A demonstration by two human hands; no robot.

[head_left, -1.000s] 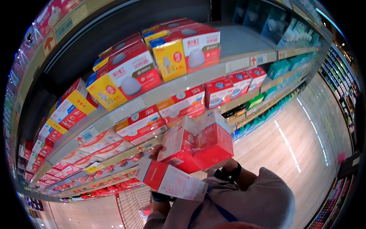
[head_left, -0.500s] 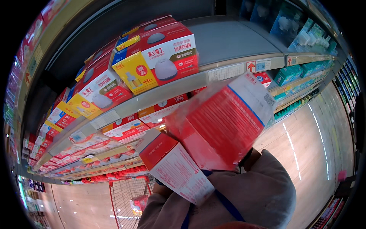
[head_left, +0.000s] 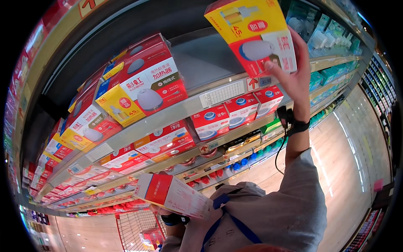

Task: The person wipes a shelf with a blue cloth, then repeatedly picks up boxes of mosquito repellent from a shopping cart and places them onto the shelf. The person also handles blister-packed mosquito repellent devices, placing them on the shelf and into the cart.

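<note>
Raised at the upper right, my right hand [head_left: 297, 82] grips a red, white and yellow cardboard box [head_left: 249, 40] picturing a rounded white plug-in device and a small bottle. The box is in front of the upper shelf, its yellow side uppermost. Low down at my chest, my left hand [head_left: 157, 209] supports a white box with a red panel [head_left: 174, 194], tilted, with fine print on its side. Most of the left fingers are hidden behind this box. Similar red and yellow boxes [head_left: 140, 90] stand in rows on the upper shelf to the left.
The shelf's front edge [head_left: 189, 105] carries price labels. Lower shelves hold red and white boxes [head_left: 241, 110]. Teal packages [head_left: 329, 38] hang at the right. A red-rimmed shopping cart [head_left: 126, 227] with a few packages stands below left. Wooden-toned floor [head_left: 331, 155] lies to the right.
My right hand has lifted its box from in front of my chest up and forward to the upper shelf, and the box has turned. The left hand's box has shifted slightly lower and tilted flatter.
</note>
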